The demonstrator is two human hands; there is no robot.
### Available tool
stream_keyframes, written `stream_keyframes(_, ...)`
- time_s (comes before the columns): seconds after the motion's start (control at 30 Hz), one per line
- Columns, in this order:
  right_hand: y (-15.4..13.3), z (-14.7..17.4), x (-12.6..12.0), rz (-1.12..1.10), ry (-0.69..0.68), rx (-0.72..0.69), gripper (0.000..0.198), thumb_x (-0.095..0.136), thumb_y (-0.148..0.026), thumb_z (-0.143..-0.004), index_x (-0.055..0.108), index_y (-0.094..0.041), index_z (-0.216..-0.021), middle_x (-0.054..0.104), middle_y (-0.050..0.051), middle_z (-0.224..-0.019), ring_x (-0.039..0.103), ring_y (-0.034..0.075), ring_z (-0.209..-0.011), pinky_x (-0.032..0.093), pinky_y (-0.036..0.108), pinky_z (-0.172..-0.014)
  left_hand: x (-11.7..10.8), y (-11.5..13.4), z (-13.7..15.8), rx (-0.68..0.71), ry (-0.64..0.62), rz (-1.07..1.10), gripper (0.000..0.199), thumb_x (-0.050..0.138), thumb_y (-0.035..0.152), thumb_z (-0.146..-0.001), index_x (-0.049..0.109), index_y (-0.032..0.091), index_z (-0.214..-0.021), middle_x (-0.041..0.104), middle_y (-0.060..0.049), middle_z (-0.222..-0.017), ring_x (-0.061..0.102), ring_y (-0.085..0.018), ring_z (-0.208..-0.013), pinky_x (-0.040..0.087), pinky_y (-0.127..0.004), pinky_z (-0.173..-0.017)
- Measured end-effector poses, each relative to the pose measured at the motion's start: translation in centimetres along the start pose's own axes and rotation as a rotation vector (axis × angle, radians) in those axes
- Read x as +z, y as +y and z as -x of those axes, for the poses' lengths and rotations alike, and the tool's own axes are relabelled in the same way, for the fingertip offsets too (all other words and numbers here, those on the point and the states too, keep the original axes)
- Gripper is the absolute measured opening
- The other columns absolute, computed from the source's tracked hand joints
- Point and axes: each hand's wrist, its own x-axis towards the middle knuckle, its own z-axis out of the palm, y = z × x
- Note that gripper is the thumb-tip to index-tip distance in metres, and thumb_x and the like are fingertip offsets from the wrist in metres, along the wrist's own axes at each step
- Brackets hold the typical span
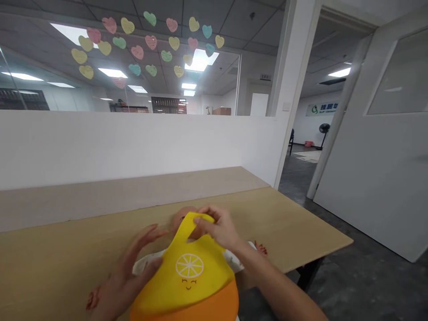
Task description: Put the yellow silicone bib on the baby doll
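Right hand (pixel 219 227) fingers pinch the yellow bib (pixel 190 272) neck strap at the doll's head (pixel 182 217), holding it looped; left hand (pixel 129 272), fingers spread, steadies the bib's edge.

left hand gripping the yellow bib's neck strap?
No, the right hand pinches the neck strap of the yellow and orange silicone bib; the left hand rests open-fingered against the bib's left edge.

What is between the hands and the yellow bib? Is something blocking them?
Nothing visible is in the way. The right hand already pinches the neck strap of the yellow bib, and the left hand rests against the bib's left edge. The bib lies over a doll on the table.
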Motion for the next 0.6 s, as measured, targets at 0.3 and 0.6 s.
stream_keyframes(0.3, -10.2, -2.9, -8.2, 0.339, 0.278, -0.085, 0.037, 0.077, -0.046, -0.060, 0.060, -0.015, -0.072, 0.055, -0.004, -0.057, 0.039, 0.004, -0.041, 0.029, 0.017, -0.036, -1.1, -7.4, 3.9, -0.317, 0.325, -0.181, 0.036, 0.050, 0.055, -0.068, 0.064, 0.025, -0.082, 0.074, -0.003, -0.075, 0.069, -0.025, -0.074, 0.054, -0.034, -0.068)
stream_keyframes(0.6, -14.2, -4.7, -11.7, 0.681, 0.368, -0.242, 0.019, 0.072, -0.032, -0.067, 0.067, -0.014, -0.073, 0.062, 0.002, -0.066, 0.045, 0.006, -0.045, 0.037, 0.020, -0.042, -0.1, -10.0, 5.6, -0.081, 0.214, -0.571, 0.032, 0.046, 0.047, -0.072, 0.071, 0.029, -0.080, 0.073, -0.001, -0.068, 0.068, -0.024, -0.071, 0.048, -0.035, -0.073)
